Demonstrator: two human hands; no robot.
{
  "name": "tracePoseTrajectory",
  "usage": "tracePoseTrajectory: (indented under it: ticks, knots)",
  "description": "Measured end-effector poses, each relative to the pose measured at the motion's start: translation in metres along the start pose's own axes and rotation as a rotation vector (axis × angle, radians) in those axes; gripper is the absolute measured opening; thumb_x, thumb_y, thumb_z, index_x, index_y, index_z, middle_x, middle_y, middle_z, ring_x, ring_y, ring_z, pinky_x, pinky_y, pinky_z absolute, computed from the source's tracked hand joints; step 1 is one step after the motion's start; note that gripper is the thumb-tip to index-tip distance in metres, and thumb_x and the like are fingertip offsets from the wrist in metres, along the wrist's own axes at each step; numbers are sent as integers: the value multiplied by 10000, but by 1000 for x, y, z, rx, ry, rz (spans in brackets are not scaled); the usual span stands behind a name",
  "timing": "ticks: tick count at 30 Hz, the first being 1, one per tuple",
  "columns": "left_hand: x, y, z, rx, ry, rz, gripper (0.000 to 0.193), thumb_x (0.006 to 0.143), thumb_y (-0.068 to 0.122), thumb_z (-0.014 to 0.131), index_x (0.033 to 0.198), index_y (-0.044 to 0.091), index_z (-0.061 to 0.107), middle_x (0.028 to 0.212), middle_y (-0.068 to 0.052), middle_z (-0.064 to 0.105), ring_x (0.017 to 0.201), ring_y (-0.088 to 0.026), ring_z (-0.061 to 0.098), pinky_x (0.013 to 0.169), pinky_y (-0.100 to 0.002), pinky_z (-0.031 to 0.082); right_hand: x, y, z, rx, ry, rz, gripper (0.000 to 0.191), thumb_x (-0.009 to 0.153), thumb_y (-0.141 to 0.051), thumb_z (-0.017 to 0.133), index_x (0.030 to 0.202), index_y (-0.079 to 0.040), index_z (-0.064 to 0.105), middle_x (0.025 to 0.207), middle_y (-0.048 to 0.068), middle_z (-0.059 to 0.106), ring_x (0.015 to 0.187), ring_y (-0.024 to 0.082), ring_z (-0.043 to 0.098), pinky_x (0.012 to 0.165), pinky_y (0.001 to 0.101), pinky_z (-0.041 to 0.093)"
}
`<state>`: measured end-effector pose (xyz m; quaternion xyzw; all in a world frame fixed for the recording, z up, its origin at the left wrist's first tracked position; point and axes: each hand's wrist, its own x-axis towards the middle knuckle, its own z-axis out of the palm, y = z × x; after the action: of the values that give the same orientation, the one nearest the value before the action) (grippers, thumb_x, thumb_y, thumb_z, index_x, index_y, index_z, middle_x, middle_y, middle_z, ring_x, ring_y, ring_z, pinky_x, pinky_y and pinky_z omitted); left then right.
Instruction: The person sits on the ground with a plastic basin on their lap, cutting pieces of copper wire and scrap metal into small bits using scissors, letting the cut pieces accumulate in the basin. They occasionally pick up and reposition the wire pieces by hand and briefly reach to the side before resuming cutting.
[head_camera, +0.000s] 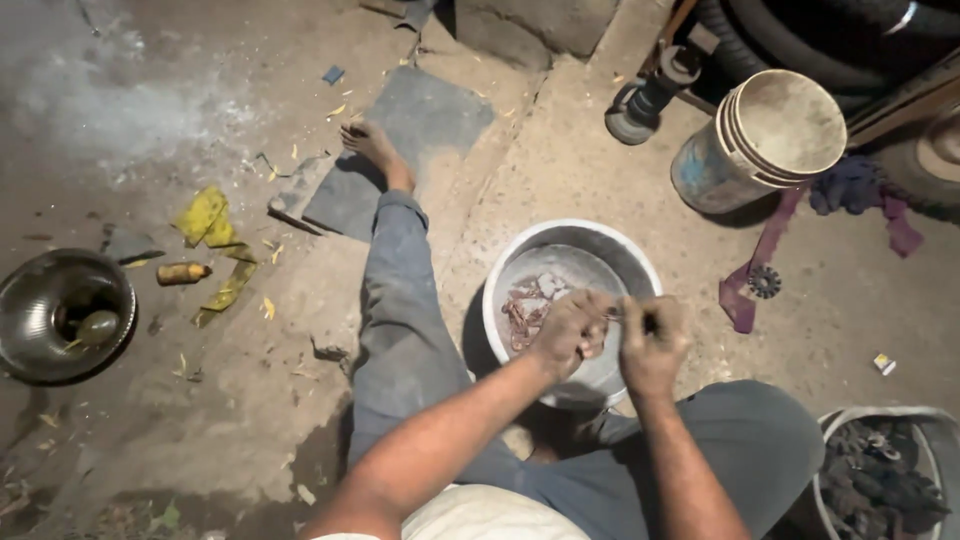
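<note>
I sit on a dirt floor with a round metal basin (625, 258) between my legs. Grey liquid and several small reddish-brown metal parts (525, 310) lie inside it. My left hand (572, 330) is closed over the basin around a small object that my fingers mostly hide. My right hand (652, 345) is closed right beside it, gripping a thin dark tool or part whose tip shows between the two hands. The hands almost touch above the basin's near side.
A dented metal bowl (62, 312) lies at the left, with a small yellow bottle (183, 272) near it. A dusty bucket (760, 140) stands at the back right beside purple rags (770, 245) and a small gear (764, 282). A tub of dark metal parts (880, 475) sits at the lower right.
</note>
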<state>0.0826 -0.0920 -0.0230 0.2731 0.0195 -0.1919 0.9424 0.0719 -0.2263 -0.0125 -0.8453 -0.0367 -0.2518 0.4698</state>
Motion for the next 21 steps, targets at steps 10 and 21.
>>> tracePoseTrajectory:
  ticks: [10,21]
  knots:
    - [22,20,-13,200,421,183,225,940,177,755,797,111,594,718,-21,574,577,-116,533,475,-289,422,-16,-9,11,-18,-430,-198,349,917,-136,782,1222,-9,670,1121,163,688,1019,334,670,928,406,537]
    - [31,25,-5,-275,278,232,291,990,319,701,946,93,523,694,-30,522,490,-135,475,393,-277,361,-8,-8,16,869,-452,1180,582,985,-531,492,1158,4,642,1015,127,710,866,217,712,810,376,607]
